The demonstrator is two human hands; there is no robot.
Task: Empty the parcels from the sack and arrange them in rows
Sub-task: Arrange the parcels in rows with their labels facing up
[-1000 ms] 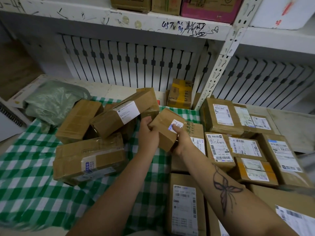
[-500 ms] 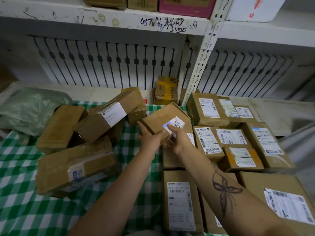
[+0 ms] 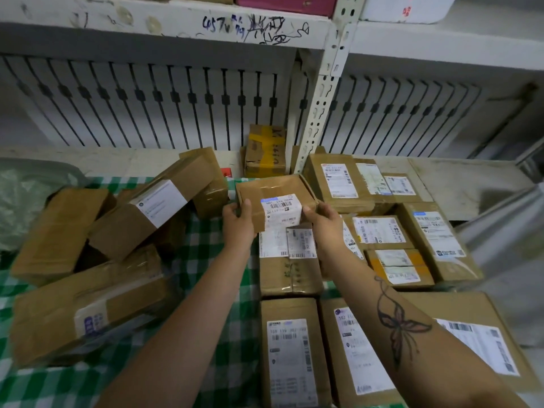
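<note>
I hold the small parcel (image 3: 275,201) by opposite edges, left hand (image 3: 238,219) and right hand (image 3: 323,223) gripping; judged light, rigid cardboard.

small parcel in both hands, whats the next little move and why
Probably lower the small parcel, label up, into the gap beyond the near box and left of the far box, extending the rows. The left hand and right hand hold it just above that spot.

You get soft, rather dim light and faint shadows; only the strip under the shelf (image 3: 164,42) is dark. Boxes (image 3: 88,307) at the bench's (image 3: 459,178) left edge smear with blur, and the frame's edges bow.
</note>
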